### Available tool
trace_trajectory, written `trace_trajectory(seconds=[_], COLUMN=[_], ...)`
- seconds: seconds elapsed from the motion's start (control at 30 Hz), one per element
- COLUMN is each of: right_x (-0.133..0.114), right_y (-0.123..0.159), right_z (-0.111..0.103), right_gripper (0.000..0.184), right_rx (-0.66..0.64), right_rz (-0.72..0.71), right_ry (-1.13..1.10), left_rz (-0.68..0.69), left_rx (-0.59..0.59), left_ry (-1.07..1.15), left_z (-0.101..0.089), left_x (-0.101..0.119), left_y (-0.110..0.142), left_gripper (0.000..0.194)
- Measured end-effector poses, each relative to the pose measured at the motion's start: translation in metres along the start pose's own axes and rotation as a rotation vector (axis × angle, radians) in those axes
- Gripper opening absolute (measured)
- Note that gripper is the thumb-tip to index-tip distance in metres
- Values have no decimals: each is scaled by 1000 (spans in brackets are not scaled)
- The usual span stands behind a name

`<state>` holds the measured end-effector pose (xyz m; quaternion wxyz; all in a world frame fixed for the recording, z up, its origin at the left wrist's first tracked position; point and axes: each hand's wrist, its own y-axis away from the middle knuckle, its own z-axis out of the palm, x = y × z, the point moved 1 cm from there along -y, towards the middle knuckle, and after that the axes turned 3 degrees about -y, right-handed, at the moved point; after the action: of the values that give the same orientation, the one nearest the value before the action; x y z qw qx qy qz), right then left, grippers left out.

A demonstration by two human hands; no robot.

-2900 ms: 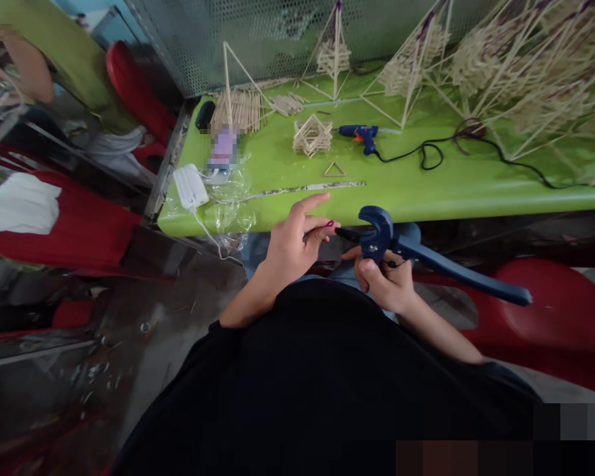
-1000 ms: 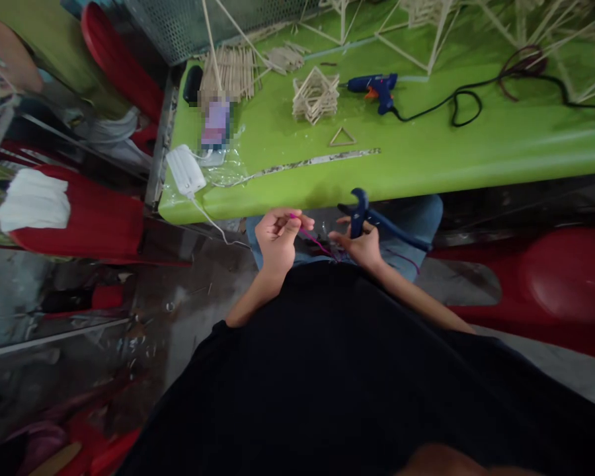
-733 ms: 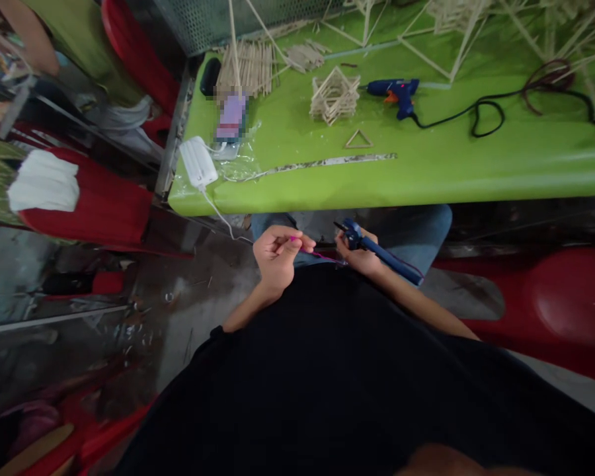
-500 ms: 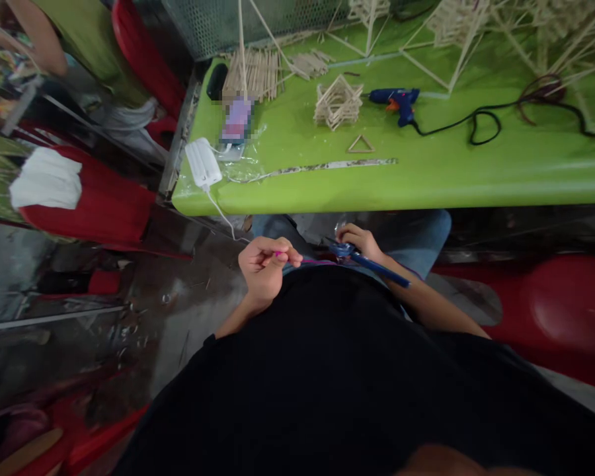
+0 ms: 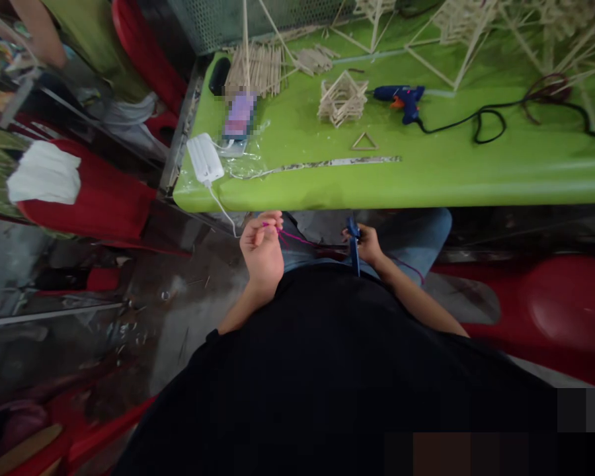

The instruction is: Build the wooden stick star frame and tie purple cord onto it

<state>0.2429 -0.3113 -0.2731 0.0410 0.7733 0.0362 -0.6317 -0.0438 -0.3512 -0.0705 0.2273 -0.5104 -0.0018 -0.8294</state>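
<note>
We hold the pink cord (image 5: 297, 238) below the table's (image 5: 302, 193) near edge: one end sits between the fingertips of our left hand (image 5: 264, 256), which are pinched narrow on it, and the rest trails away to our right, still below that edge. Our right hand (image 5: 369, 246), also below the table's edge, has its fingers curled around the blue tool (image 5: 354, 254); we cannot make out each finger. On the table we see the glue gun (image 5: 409, 102).
</note>
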Motion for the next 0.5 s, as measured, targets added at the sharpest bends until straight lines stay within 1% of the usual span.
trace_trajectory(seconds=[0.1,0.2,0.23,0.27,0.3,0.33,0.43,0.5], right_x=[-14,-44,-58,-73,-88,-104,-148,-171], right_y=[8,16,19,22,26,29,34,34], right_z=[-16,-29,-32,-33,-33,-32,-21,-10], right_gripper=[46,39,44,54,59,60,46,45], right_rx=[85,159,161,154,139,123,42,-38], right_rz=[18,-50,-79,-109,-134,-155,-178,-163], right_ry=[-117,-236,-277,-318,-356,-389,-455,-470], left_rz=[-106,-225,-243,-251,-255,-257,-247,-220], left_rx=[50,45,36,22,0,-30,-159,-255], left_ry=[78,175,191,196,188,167,67,5], left_z=[10,26,30,35,39,43,52,56], left_x=[-9,-14,-14,-14,-14,-14,-14,-14], left_y=[-5,-6,-5,-4,-3,-1,3,5], left_gripper=[32,36,36,36,35,34,29,23])
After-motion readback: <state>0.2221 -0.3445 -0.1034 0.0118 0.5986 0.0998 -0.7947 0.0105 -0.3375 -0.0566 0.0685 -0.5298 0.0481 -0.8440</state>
